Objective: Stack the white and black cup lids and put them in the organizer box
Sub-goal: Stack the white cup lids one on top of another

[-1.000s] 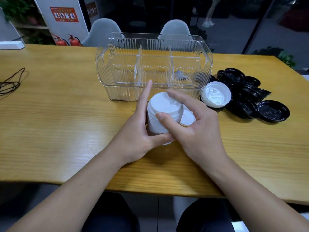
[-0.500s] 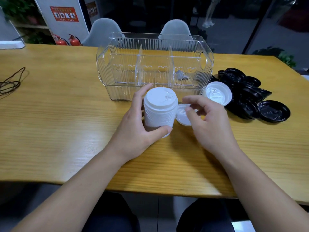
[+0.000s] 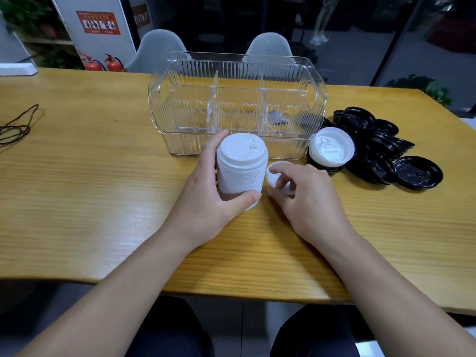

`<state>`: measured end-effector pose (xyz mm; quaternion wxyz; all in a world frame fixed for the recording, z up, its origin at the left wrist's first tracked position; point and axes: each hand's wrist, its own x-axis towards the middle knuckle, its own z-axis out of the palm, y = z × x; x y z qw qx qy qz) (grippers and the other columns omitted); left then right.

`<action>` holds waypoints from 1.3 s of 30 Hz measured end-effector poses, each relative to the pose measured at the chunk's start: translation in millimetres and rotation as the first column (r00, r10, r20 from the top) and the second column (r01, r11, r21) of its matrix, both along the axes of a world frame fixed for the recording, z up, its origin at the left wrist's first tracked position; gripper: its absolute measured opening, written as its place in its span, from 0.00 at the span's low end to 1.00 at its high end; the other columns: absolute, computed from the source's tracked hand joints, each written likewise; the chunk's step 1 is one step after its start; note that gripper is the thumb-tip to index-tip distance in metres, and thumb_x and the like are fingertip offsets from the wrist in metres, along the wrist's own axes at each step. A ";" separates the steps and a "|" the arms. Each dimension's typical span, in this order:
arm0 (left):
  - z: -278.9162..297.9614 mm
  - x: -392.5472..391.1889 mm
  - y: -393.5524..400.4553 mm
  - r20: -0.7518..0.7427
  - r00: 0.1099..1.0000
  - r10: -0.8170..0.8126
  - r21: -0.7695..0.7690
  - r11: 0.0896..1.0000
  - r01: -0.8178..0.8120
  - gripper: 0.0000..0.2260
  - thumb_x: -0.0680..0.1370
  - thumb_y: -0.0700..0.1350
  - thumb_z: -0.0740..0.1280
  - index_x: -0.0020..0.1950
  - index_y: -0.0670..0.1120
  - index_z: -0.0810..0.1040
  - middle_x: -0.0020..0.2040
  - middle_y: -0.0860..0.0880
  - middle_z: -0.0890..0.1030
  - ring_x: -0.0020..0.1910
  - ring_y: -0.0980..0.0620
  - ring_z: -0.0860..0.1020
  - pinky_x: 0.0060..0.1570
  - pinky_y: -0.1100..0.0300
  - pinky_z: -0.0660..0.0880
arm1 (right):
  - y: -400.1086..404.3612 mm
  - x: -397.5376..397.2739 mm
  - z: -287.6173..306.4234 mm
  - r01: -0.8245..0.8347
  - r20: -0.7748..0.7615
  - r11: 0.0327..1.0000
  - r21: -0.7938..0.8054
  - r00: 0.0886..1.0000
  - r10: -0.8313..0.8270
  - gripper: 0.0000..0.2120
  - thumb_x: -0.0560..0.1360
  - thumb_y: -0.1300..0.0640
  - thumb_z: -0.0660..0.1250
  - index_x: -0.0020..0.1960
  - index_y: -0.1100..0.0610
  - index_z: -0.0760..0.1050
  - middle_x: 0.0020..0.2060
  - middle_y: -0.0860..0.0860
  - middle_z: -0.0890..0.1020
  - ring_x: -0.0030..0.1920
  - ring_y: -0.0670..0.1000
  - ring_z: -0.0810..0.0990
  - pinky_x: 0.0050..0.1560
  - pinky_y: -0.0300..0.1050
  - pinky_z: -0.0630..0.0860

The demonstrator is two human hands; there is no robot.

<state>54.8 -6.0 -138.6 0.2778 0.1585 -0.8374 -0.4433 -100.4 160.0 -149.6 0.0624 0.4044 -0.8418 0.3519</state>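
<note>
White lid stack (image 3: 241, 167), one, upright, left hand (image 3: 206, 199) gripping; right hand (image 3: 306, 199) pinches one loose white lid (image 3: 277, 177).

- Wood table (image 3: 77, 191) fills mid-frame.
- Clear organizer (image 3: 237, 104) upper centre.
- Black lids (image 3: 381, 150) heaped at right.
- Cord (image 3: 18, 127) far left.
- White slab (image 3: 16, 69), upper-left edge.

Looks like an office or meeting room. Long wooden table (image 3: 77, 176) in the middle as landmark. Behind the table, two grey shell chairs (image 3: 157, 51), dark glass partitions (image 3: 360, 34), two red fire extinguishers (image 3: 113, 63) beside a white board with a red safety notice (image 3: 99, 22), and potted plants (image 3: 425, 88) off both far corners.
</note>
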 end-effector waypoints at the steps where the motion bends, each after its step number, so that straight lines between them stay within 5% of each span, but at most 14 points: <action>1: -0.1 0.0 -0.1 0.001 1.000 0.000 0.000 1.000 0.000 0.49 0.75 0.49 0.86 0.88 0.63 0.60 0.78 0.68 0.74 0.78 0.64 0.73 0.75 0.61 0.74 | -0.5 0.1 -0.2 0.007 -0.011 1.000 -0.005 1.000 -0.007 0.17 0.79 0.58 0.80 0.66 0.48 0.85 0.44 0.39 0.83 0.45 0.43 0.74 0.61 0.54 0.74; 6: 0.3 0.3 -0.2 -0.007 1.000 -0.010 0.007 1.000 0.010 0.49 0.75 0.49 0.86 0.88 0.63 0.61 0.77 0.67 0.76 0.77 0.65 0.74 0.70 0.69 0.74 | 2.1 0.6 5.3 0.028 0.011 0.994 -0.106 1.000 -0.027 0.14 0.82 0.57 0.77 0.67 0.46 0.86 0.46 0.40 0.83 0.46 0.43 0.75 0.60 0.47 0.70; 9: 0.9 0.7 0.5 -0.012 1.000 -0.022 0.003 1.000 0.023 0.51 0.73 0.52 0.87 0.88 0.62 0.61 0.78 0.65 0.76 0.78 0.62 0.74 0.71 0.67 0.74 | 3.4 0.4 11.1 0.016 0.179 0.959 -0.283 0.983 0.036 0.14 0.82 0.60 0.76 0.66 0.49 0.86 0.44 0.43 0.83 0.39 0.42 0.74 0.47 0.35 0.72; 13: 4.3 2.1 4.4 -0.031 0.998 -0.048 0.040 0.998 0.049 0.50 0.72 0.62 0.84 0.88 0.61 0.61 0.79 0.66 0.75 0.79 0.63 0.73 0.76 0.61 0.74 | 4.5 -1.4 20.7 0.045 0.336 0.869 -0.492 0.931 0.142 0.15 0.84 0.62 0.74 0.68 0.52 0.84 0.45 0.51 0.85 0.41 0.51 0.79 0.49 0.46 0.81; 16: 4.8 3.4 4.8 -0.048 0.997 -0.065 0.068 0.995 0.068 0.44 0.78 0.64 0.81 0.89 0.63 0.61 0.78 0.66 0.76 0.80 0.60 0.74 0.79 0.49 0.75 | 7.0 -3.4 28.2 0.087 0.417 0.768 -0.635 0.875 0.246 0.17 0.85 0.63 0.73 0.73 0.55 0.81 0.45 0.51 0.82 0.41 0.51 0.79 0.48 0.44 0.80; 22: 6.7 8.2 6.2 -0.039 0.991 -0.128 0.066 0.989 0.130 0.44 0.77 0.67 0.76 0.89 0.65 0.61 0.77 0.63 0.77 0.78 0.56 0.76 0.79 0.45 0.76 | 9.0 -4.1 40.8 0.146 0.512 0.595 -0.790 0.692 0.509 0.20 0.87 0.64 0.68 0.78 0.57 0.76 0.49 0.59 0.75 0.40 0.50 0.79 0.52 0.44 0.79; 27: 7.0 9.4 8.6 -0.057 0.988 -0.144 0.025 0.989 0.145 0.46 0.77 0.61 0.80 0.91 0.60 0.61 0.79 0.68 0.74 0.82 0.60 0.73 0.78 0.65 0.69 | 10.2 1.6 47.3 0.110 0.530 0.557 -0.823 0.502 0.684 0.22 0.85 0.63 0.67 0.79 0.59 0.76 0.50 0.57 0.80 0.40 0.48 0.81 0.50 0.38 0.81; 33: 7.1 11.4 10.2 -0.117 0.978 -0.173 -0.008 0.985 0.173 0.40 0.80 0.55 0.78 0.89 0.53 0.65 0.84 0.55 0.74 0.84 0.47 0.73 0.83 0.41 0.70 | 8.2 12.8 42.2 -0.055 0.480 0.589 -0.806 0.522 0.705 0.24 0.80 0.64 0.71 0.76 0.64 0.77 0.45 0.53 0.86 0.41 0.51 0.83 0.54 0.47 0.82; 39: 7.1 11.3 8.7 -0.126 0.977 -0.173 -0.016 0.985 0.172 0.40 0.80 0.59 0.76 0.89 0.53 0.65 0.84 0.55 0.72 0.84 0.44 0.73 0.82 0.38 0.71 | 10.4 11.7 40.7 -0.081 0.449 0.651 -0.755 0.659 0.603 0.21 0.78 0.57 0.78 0.70 0.60 0.84 0.40 0.56 0.81 0.39 0.51 0.76 0.54 0.49 0.76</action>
